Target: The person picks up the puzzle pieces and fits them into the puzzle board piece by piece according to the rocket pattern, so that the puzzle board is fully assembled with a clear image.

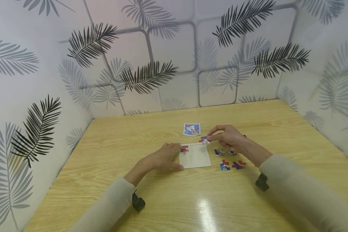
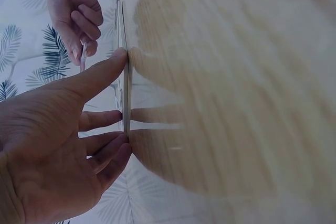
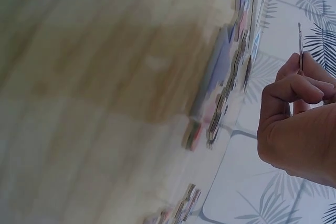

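Observation:
A pale square puzzle board (image 1: 195,158) lies flat on the table, with one red puzzle piece (image 1: 184,149) in its upper left corner. My left hand (image 1: 165,158) holds the board at its left side, thumb near the front corner and fingers farther back. The thumb and fingertips meet the board's edge in the left wrist view. Above the board's far right corner, my right hand (image 1: 229,137) pinches a purple-and-white puzzle piece (image 1: 205,140) between thumb and fingers. That piece appears edge-on and raised in the right wrist view.
Several loose puzzle pieces (image 1: 224,165) lie right of the board, some partly hidden under the right forearm. Behind the board sits a small picture card (image 1: 192,129) with a white cartoon figure. The wooden table (image 1: 127,138) meets a leaf-patterned wall at the back.

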Tool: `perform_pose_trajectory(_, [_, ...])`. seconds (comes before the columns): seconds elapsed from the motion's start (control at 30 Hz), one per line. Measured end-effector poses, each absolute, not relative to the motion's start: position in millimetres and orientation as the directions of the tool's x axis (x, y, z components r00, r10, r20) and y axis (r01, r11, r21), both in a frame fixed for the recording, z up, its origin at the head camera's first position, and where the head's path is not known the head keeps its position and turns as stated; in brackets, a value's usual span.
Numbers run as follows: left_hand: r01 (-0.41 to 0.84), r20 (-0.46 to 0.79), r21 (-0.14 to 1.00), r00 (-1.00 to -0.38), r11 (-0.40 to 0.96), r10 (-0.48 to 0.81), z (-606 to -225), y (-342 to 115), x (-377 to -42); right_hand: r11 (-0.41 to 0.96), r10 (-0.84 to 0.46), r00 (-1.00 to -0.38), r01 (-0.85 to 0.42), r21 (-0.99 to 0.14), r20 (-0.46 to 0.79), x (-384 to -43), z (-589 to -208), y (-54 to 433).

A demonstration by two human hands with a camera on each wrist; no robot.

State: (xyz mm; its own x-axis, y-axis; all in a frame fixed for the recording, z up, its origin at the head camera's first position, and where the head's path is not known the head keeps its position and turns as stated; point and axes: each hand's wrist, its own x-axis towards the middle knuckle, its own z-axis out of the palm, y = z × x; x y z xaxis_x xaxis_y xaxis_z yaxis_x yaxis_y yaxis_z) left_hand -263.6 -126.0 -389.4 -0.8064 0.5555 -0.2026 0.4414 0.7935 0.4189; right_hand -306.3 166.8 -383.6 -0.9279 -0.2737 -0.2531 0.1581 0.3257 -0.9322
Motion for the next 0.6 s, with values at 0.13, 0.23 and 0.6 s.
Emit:
perform_pose_trajectory(0.13, [0.450,-0.199,0.410,-0.805,0.793,0.559,-390,-125,-264,0.327,-0.278,-0.925,0.161,-0.931,-0.258,-306,-385,163])
perform_pose_trajectory(0.23, [0.454,-0.200,0.406,-0.802,0.793,0.562,-390,-125,-264,0.326,-0.277,-0.925,0.163,-0.931,-0.259,-305,-386,162])
perform_pose_trajectory(0.6, [0.443,-0.206,0.407,-0.808,0.799,0.552,-388,-126,-262,0.345,-0.253,-0.927,0.181,-0.921,-0.277,-307,-385,153])
